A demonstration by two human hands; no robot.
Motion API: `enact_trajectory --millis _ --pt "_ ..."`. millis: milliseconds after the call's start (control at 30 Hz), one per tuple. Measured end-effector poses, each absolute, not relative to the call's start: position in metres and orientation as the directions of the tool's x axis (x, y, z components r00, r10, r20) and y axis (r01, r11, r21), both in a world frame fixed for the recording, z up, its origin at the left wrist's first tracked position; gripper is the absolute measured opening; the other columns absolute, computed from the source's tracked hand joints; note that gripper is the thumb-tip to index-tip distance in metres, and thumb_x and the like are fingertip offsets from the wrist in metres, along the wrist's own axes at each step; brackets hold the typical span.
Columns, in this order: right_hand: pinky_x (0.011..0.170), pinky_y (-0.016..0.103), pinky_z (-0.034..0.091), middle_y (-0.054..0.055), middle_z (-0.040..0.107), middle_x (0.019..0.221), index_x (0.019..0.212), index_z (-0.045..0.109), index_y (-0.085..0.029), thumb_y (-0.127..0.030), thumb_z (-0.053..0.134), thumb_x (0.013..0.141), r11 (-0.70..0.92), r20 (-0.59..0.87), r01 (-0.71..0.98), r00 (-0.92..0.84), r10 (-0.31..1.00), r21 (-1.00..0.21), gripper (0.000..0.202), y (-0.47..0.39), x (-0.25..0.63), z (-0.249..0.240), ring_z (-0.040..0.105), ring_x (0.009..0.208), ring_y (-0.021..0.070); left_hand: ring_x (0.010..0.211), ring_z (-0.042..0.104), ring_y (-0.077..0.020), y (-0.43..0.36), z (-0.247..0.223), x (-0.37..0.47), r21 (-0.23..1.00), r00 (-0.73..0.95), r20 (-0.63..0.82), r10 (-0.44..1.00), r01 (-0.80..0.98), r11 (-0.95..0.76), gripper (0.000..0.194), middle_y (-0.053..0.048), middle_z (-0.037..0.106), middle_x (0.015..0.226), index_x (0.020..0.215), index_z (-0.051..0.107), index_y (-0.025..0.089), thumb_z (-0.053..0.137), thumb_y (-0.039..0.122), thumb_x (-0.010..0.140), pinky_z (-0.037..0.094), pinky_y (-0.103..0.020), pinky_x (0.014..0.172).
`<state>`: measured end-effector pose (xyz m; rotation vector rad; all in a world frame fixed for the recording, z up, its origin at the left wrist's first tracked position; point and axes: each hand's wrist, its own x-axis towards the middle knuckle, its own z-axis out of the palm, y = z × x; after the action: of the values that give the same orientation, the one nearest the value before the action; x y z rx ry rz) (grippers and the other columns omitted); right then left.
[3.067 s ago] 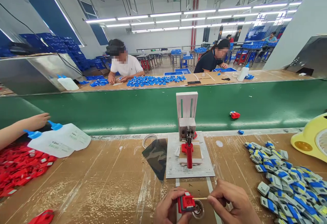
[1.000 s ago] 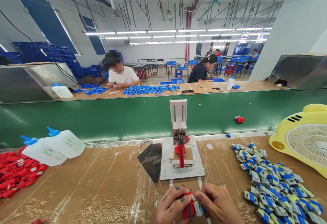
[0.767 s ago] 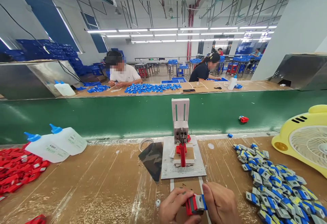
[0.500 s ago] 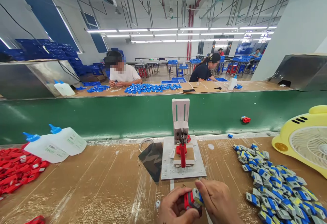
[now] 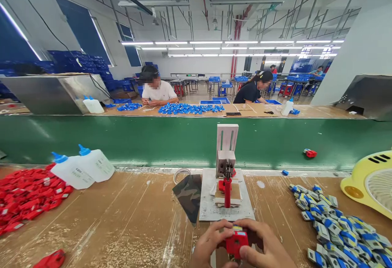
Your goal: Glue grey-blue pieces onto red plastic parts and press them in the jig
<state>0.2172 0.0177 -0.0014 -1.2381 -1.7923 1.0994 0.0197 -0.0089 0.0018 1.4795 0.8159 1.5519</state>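
Note:
A small red block [image 5: 237,244] with a yellow and light strip on top is held between my two hands at the bottom centre. My left hand [image 5: 212,243] grips its left side, fingers curled over the top. My right hand [image 5: 265,243] has its thumb on the front face and its fingers behind the block. Just beyond my hands stands a small press [image 5: 226,164] with a red handle, fixed on a white base plate [image 5: 208,211]. A pile of red parts [image 5: 27,198] lies at the left, and grey-blue parts [image 5: 346,235] are heaped at the right.
Two glue bottles [image 5: 99,166] stand behind the red pile. A camouflage sheet [image 5: 189,198] and a tape roll [image 5: 180,174] lie left of the press. The yellow fan [image 5: 355,182] is at the right edge. Beyond the green belt [image 5: 153,141], two people sit at a bench.
The block has been turned in my hands, so a broad red face now shows. My right hand's fingers have spread around it. The view has shifted left, and a loose red part shows more at lower left.

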Motion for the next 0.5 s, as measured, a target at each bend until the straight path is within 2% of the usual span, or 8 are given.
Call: enact_trajectory --millis 100,167,233,333,400,500 --pt "0.071 0.037 0.058 0.012 0.078 0.098 0.107 0.080 -0.019 -0.078 0.067 0.072 0.024 -0.054 0.177 -0.422 0.905 -0.984 0.070 0.025 0.209 0.018 0.071 0.081 0.0287 0.090 0.076 -0.0250 0.002 0.005 0.007 0.848 0.144 0.527 0.838 -0.017 -0.530 0.043 -0.012 0.080 0.105 0.119 0.078 0.029 0.075 0.054 0.084 0.061 -0.030 0.079" --pt "0.058 0.031 0.054 0.007 0.073 0.080 0.100 0.079 -0.016 -0.082 0.065 0.071 -0.042 -0.087 0.105 -0.466 0.880 -0.994 0.074 0.031 0.198 0.031 0.066 0.064 0.0222 0.086 0.076 -0.0257 0.008 0.008 0.004 0.883 0.107 0.463 0.880 0.034 -0.469 0.049 -0.011 0.081 0.098 0.116 0.079 0.027 0.079 0.059 0.078 0.062 -0.031 0.077" --pt "0.050 0.027 0.047 0.000 0.062 0.063 0.088 0.077 -0.015 -0.085 0.063 0.070 -0.075 -0.111 0.093 -0.488 0.866 -0.993 0.073 0.035 0.186 0.042 0.056 0.050 0.0157 0.081 0.075 -0.0250 0.012 0.014 0.005 0.928 0.022 0.369 0.929 0.044 -0.370 0.050 -0.008 0.081 0.091 0.111 0.081 0.025 0.083 0.058 0.072 0.061 -0.030 0.077" --pt "0.047 0.024 0.041 -0.003 0.052 0.058 0.080 0.072 -0.016 -0.084 0.058 0.076 -0.072 -0.136 0.146 -0.496 0.858 -0.987 0.069 0.043 0.178 0.051 0.049 0.047 0.0129 0.079 0.075 -0.0242 0.020 0.025 0.003 0.974 -0.004 0.212 0.977 -0.083 -0.211 0.043 -0.006 0.082 0.087 0.105 0.080 0.022 0.086 0.043 0.068 0.060 -0.028 0.075" --pt "0.050 0.025 0.041 -0.002 0.054 0.060 0.079 0.072 -0.017 -0.078 0.060 0.079 0.005 -0.080 0.203 -0.406 0.910 -0.979 0.062 0.051 0.181 0.056 0.051 0.052 0.0149 0.080 0.076 -0.0253 0.029 0.032 -0.004 0.985 0.011 0.111 0.994 -0.133 -0.109 0.039 -0.007 0.082 0.088 0.100 0.078 0.018 0.084 0.034 0.064 0.060 -0.030 0.075" --pt "0.052 0.025 0.037 -0.003 0.051 0.059 0.078 0.069 -0.019 -0.071 0.063 0.080 0.080 0.036 0.235 -0.184 0.982 -0.969 0.053 0.067 0.188 0.065 0.047 0.057 0.0157 0.083 0.076 -0.0263 0.050 0.041 -0.019 0.996 -0.026 0.041 0.999 -0.072 -0.043 0.034 -0.008 0.082 0.088 0.093 0.072 0.017 0.076 0.026 0.061 0.058 -0.032 0.078"
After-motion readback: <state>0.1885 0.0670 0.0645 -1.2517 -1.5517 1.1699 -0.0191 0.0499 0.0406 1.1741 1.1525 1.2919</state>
